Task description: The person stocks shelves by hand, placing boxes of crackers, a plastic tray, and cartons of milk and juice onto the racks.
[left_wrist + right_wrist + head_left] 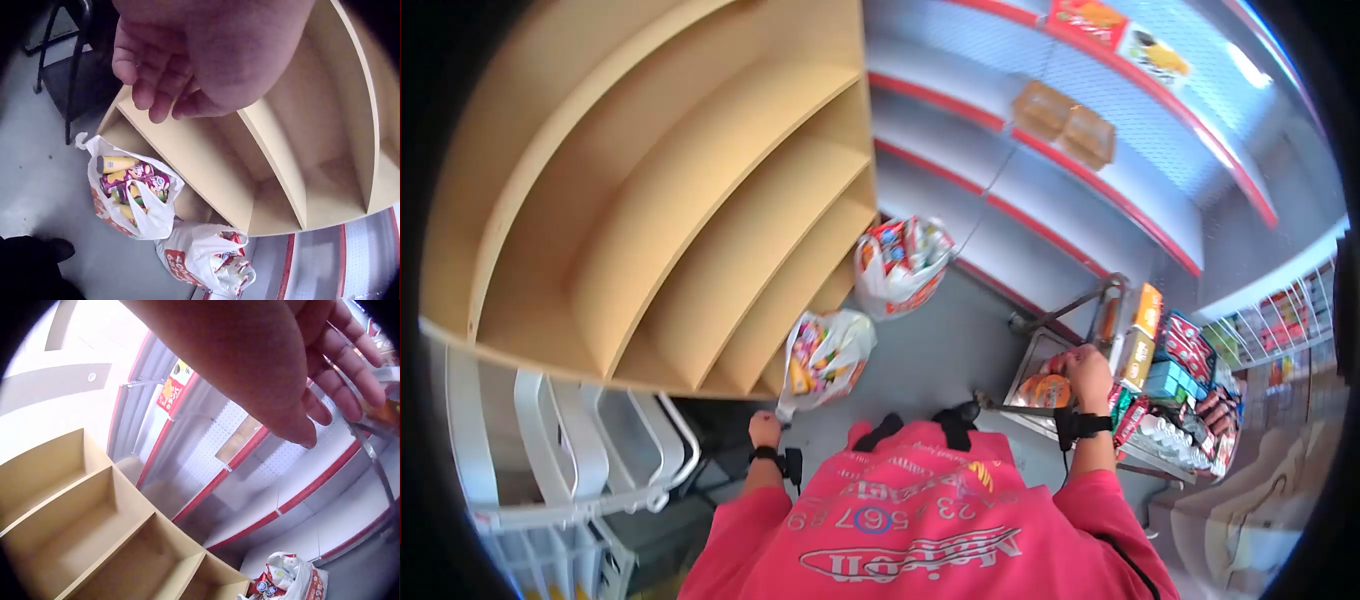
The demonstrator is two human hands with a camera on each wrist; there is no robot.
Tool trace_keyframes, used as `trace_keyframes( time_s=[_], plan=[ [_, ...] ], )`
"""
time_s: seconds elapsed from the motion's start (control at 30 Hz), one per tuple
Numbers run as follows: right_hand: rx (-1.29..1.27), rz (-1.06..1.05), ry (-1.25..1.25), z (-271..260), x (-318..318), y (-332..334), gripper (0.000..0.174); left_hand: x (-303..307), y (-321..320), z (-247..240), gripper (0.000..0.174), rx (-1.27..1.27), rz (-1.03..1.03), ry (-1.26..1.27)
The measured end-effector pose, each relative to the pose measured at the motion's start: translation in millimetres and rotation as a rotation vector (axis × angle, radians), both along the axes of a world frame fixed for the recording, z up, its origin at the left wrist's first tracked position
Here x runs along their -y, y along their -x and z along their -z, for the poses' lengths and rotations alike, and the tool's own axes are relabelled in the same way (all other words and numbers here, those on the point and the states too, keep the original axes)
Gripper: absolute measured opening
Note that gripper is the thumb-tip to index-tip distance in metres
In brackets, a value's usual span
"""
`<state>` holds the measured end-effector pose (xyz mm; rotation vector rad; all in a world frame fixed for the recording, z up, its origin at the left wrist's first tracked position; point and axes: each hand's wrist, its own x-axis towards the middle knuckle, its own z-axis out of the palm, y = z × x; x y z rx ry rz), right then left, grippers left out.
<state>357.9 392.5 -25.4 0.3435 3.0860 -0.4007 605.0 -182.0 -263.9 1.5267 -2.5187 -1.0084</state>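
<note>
My left hand (766,430) hangs by my side with its fingers loosely bent and nothing in them, as the left wrist view shows. Nearest to it, a white plastic bag (830,360) of snack canisters (125,181) stands on the floor. A second white bag (903,270) with red packets stands just behind. Over the edge of a metal cart (1040,350) hovers my right hand (1088,375), its fingers relaxed and apart in the right wrist view. An orange-labelled package (1045,391) lies on the cart close to that hand.
A tall wooden shelf unit (730,250) curves along the left. White shelves with red edges (1040,235) stand ahead, bearing brown trays (1065,125). Boxes (1142,340) and packets fill the cart's right part. White baskets (590,440) stand at the left, and a dark step stool (69,75) is near.
</note>
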Motion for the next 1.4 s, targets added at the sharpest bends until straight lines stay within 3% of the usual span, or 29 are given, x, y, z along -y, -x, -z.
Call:
trace_keyframes(
  time_s=[0.07,0.1,0.13,0.17,0.2,0.27,0.3,0.4,0.47,0.6,0.67,0.77,0.97,1.03,1.07,1.2,1.33,1.4],
  plan=[
    [-0.033,0.062,-0.003,-18.2,2.8,-10.9,0.026,-0.5,25.0,-1.7,0.021,0.038,0.067,-0.053],
    [-0.026,0.091,-0.064,-16.3,-2.7,-14.2,0.026,-8.6,38.7,-14.9,0.022,0.164,0.141,0.034],
    [-0.016,0.131,-0.049,-17.5,-7.0,-19.8,0.026,-16.9,45.2,-19.2,0.023,0.112,0.234,0.225],
    [-0.006,0.166,-0.031,-18.3,-10.7,-24.9,0.025,-1.9,45.0,18.8,0.024,0.068,0.202,0.143],
    [0.025,0.203,-0.047,-16.9,-16.2,-29.5,0.026,-24.9,55.3,-26.3,0.025,0.080,0.266,0.210],
    [0.058,0.267,-0.068,-14.1,-25.6,-38.6,0.026,-0.6,62.0,25.4,0.026,0.195,0.269,0.040],
    [0.046,0.290,-0.066,-14.4,-29.3,-43.5,0.026,-13.7,69.1,-0.1,0.025,0.173,0.321,0.105],
    [0.020,0.345,-0.066,-5.8,-44.4,-58.6,0.028,18.3,79.8,75.9,0.025,0.109,0.292,0.026],
    [0.038,0.375,-0.069,-8.8,-48.0,-63.8,0.028,27.9,93.1,97.2,0.022,-0.029,0.313,0.118],
    [0.084,0.408,-0.099,-11.5,-51.2,-67.7,0.027,19.9,122.4,71.8,0.021,-0.028,0.380,0.063],
    [0.076,0.417,-0.084,-7.3,-53.0,-69.2,0.027,-6.6,134.0,22.7,0.021,0.050,0.336,-0.052],
    [0.092,0.446,-0.074,-13.1,-44.9,-73.5,0.026,3.5,135.7,66.0,0.022,-0.041,0.407,0.093],
    [0.113,0.453,-0.077,-5.6,-45.0,-80.3,0.027,10.9,122.2,78.4,0.027,0.029,0.466,0.143],
    [0.114,0.453,-0.075,-6.4,-43.0,-85.3,0.027,12.2,113.4,82.1,0.028,-0.053,0.578,0.310],
    [0.121,0.441,-0.078,-6.1,-41.9,-87.7,0.027,24.1,110.6,108.8,0.029,-0.011,0.451,0.099],
    [0.077,0.436,-0.083,-1.5,-44.2,-102.0,0.026,19.7,111.0,98.2,0.026,0.209,0.433,-0.104],
    [0.121,0.483,-0.126,-12.5,-53.2,-113.4,0.027,6.0,128.4,89.5,0.026,0.240,0.531,-0.071],
    [0.077,0.489,-0.120,-17.6,-62.3,-119.9,0.028,-4.5,143.3,85.9,0.025,0.208,0.471,-0.043]
  ],
)
